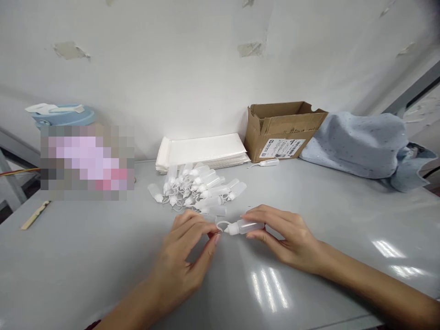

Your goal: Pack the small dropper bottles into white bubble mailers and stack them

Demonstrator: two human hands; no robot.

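Observation:
My right hand (282,233) grips a small translucent squeeze bottle (249,226) by its body, fingers above and thumb below. The bottle lies nearly level, with its white pointed nozzle turned left toward my left hand (192,247). A thin looped strap (223,223) runs from the bottle's neck to my left fingertips, which are pinched together on its end. The small cap there is mostly hidden by the fingers. Just beyond both hands lies a loose heap of similar squeeze bottles (206,190), many with strapped caps hanging off.
A stack of white padded envelopes (206,149) lies behind the heap. To its right are an open cardboard box (282,133), a single bottle (270,162) and a pale blue cloth (357,146). At left are a blurred-out item (87,162), a blue lid (65,117) and a yellowish strip (35,215).

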